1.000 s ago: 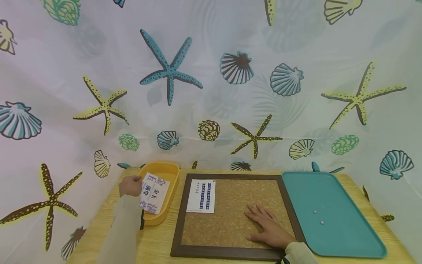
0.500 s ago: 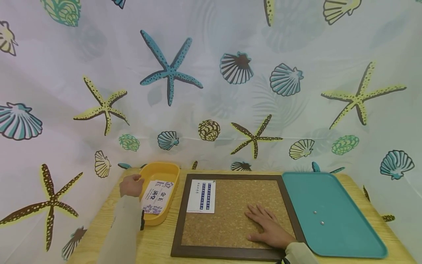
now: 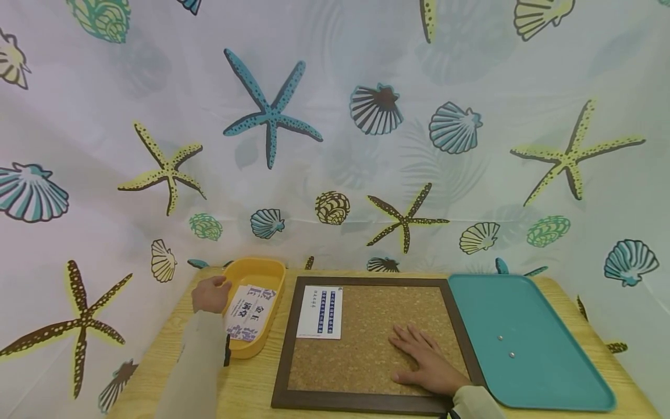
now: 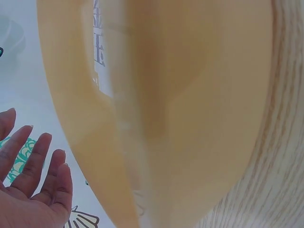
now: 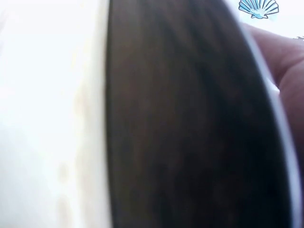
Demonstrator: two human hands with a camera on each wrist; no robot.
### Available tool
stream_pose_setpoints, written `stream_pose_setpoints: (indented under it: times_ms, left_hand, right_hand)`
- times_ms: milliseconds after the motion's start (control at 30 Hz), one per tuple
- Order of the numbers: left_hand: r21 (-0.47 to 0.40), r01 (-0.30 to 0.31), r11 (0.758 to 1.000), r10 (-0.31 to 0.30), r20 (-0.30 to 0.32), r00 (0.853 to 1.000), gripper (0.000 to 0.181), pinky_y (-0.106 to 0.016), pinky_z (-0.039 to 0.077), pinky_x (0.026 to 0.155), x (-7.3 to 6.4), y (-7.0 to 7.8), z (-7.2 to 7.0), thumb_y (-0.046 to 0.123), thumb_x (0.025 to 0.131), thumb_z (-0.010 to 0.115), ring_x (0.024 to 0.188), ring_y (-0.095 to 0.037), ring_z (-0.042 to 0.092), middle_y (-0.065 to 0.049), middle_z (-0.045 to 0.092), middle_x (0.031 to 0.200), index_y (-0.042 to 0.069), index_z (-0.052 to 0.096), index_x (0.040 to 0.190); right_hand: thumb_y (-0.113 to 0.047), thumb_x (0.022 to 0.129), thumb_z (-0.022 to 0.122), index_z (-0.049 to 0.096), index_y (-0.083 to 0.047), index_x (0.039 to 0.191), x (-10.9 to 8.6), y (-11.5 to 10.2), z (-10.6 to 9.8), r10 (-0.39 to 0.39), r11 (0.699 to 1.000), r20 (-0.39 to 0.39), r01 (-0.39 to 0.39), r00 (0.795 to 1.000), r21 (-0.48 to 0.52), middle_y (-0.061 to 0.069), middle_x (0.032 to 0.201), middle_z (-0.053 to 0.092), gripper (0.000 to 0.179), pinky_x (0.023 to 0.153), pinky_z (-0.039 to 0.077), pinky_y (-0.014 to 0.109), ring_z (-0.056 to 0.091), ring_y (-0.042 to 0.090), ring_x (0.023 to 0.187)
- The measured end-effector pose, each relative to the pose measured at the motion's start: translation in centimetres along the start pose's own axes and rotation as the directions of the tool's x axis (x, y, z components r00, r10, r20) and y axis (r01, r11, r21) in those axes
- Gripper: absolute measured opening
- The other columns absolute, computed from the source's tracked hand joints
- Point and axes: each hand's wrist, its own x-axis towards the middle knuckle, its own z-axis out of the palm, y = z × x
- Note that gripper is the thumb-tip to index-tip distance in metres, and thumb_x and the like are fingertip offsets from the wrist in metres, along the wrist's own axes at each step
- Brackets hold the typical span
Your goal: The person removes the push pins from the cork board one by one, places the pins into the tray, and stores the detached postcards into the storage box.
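Observation:
My left hand (image 3: 210, 295) is over the left rim of a yellow tray (image 3: 257, 266). In the left wrist view the fingers (image 4: 31, 168) are loosely bent and hold nothing. White printed paper (image 3: 250, 312) with purple patterns and dark characters lies in the tray. My right hand (image 3: 426, 364) rests with spread fingers on a cork board (image 3: 356, 366), near its lower right corner. A white sheet (image 3: 307, 314) with blue blocks of writing is on the board's upper left, a small dark spot at its top corner. The right wrist view is mostly filled by the dark frame (image 5: 175, 114).
To the right of the board lies a teal tray (image 3: 528, 308) with two tiny shiny round pieces (image 3: 511, 354). Everything stands on a wooden table (image 3: 248, 390). A white curtain (image 3: 335, 157) with starfish and shells encloses the back and sides.
One second ago my left hand held a piece of the printed paper tilted over the yellow tray. It has let go, and the paper lies in the tray. The right hand has stayed put.

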Motion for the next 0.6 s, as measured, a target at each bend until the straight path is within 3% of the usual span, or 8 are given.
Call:
stream_pose_setpoints:
  times_ms: [167,400,600]
  left_hand:
    - [-0.002,-0.013,1.0,0.013,0.008,1.0,0.046,-0.05,0.045,0.096,-0.14,0.08,-0.12,0.025,0.096,0.048,0.12,-0.043,0.049,-0.021,0.054,0.135,-0.001,0.051,0.135]
    - [0.007,0.045,0.999,-0.044,-0.024,0.999,0.046,-0.053,0.043,0.097,-0.29,0.61,0.14,0.026,0.097,0.049,0.122,-0.044,0.047,-0.02,0.053,0.136,0.002,0.051,0.136]
    - [0.023,-0.02,1.0,0.02,0.019,1.0,0.047,-0.053,0.042,0.099,-0.58,0.5,0.14,0.028,0.099,0.047,0.122,-0.044,0.047,-0.022,0.05,0.138,0.001,0.049,0.137]
  right_hand:
    - [-0.049,0.086,0.066,0.044,-0.006,0.145,-0.05,-0.19,-0.07,-0.004,1.0,0.003,0.004,1.0,0.002,0.014,0.158,0.022,0.076,0.11,-0.001,0.06,0.005,0.044,0.145]
    - [-0.048,0.086,0.067,0.044,-0.006,0.144,-0.03,-0.17,-0.07,-0.007,1.0,0.001,0.007,1.0,0.001,0.014,0.158,0.023,0.075,0.11,0.0,0.06,0.005,0.044,0.145]
    - [-0.049,0.085,0.068,0.045,-0.006,0.144,0.06,0.05,-0.06,-0.005,1.0,-0.003,0.005,1.0,0.0,0.013,0.158,0.023,0.076,0.11,0.0,0.06,0.006,0.044,0.145]
